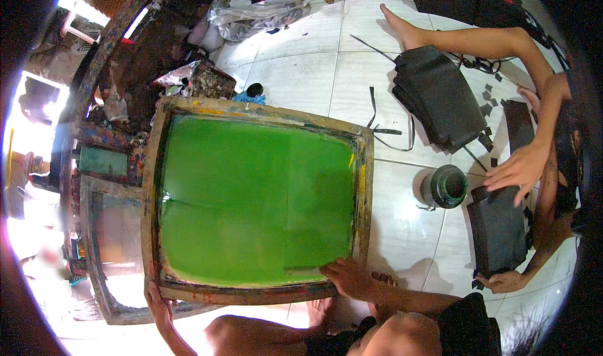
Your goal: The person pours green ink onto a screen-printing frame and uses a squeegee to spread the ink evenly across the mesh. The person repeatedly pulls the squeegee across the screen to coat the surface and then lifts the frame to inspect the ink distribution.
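A wooden screen frame (362, 186) holds a green-coated mesh (251, 199). My left hand (160, 302) grips its lower-left corner, fingers wrapped round the wood. My right hand (344, 277) rests over the lower right rail, fingers apart and slightly bent, their tips reaching the green surface near a paler strip along its bottom. Another framed screen (110, 236), with a paler mesh, lies behind at the left. A dark green-black cylindrical container (444, 186) stands on the tiles to the right.
At right, other people's hands (521, 167) (502, 282) touch stacks of black sheets (496, 224), beside another stack (433, 95), scattered scraps and black strips on white tiles (289, 73). A clear plastic bag (257, 4) lies at the back. Paint-stained clutter (188, 73) fills the upper left.
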`<state>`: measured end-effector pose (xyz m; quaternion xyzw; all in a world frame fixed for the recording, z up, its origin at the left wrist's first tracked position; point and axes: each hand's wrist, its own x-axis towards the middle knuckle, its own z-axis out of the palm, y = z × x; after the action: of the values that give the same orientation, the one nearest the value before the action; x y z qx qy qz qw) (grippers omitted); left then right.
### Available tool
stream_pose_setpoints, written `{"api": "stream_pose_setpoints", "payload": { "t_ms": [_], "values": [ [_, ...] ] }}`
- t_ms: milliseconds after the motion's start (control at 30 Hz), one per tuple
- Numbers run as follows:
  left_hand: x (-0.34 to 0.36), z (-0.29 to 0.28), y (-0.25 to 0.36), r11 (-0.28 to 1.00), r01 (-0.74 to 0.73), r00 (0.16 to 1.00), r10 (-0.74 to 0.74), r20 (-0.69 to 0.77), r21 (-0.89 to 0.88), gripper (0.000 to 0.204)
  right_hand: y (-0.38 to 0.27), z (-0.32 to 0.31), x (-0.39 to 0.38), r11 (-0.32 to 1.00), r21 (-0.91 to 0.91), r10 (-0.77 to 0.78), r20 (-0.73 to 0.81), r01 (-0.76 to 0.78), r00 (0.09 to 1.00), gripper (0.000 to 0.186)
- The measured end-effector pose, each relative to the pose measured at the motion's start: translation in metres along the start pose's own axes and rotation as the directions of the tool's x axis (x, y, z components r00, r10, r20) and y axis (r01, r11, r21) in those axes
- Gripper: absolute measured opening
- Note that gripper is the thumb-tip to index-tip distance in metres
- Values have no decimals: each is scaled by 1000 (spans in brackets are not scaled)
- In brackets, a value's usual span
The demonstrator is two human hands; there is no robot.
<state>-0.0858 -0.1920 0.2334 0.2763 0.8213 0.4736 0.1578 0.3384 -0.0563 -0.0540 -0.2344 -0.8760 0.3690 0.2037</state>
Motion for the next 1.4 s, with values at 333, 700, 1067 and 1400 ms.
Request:
{"api": "stream_pose_setpoints", "payload": {
  "t_ms": [333,700,1067,1400],
  "values": [
    [-20,-7,7,999,-39,998,39,-40,-1,45,25,-119,87,840,479,-86,582,-255,809,29],
    [-40,-10,17,991,-41,986,61,-158,128,55,68,-187,266,946,-323,-142,-508,-35,850,17],
    [-38,-1,17,995,34,989,-20,-149,96,55,-66,-47,117,975,62,-208,-85,214,974,37],
    [-67,27,74,920,-68,976,142,-165,385,63,-68,-164,201,973,168,-147,-77,158,986,6]
  ]
}}
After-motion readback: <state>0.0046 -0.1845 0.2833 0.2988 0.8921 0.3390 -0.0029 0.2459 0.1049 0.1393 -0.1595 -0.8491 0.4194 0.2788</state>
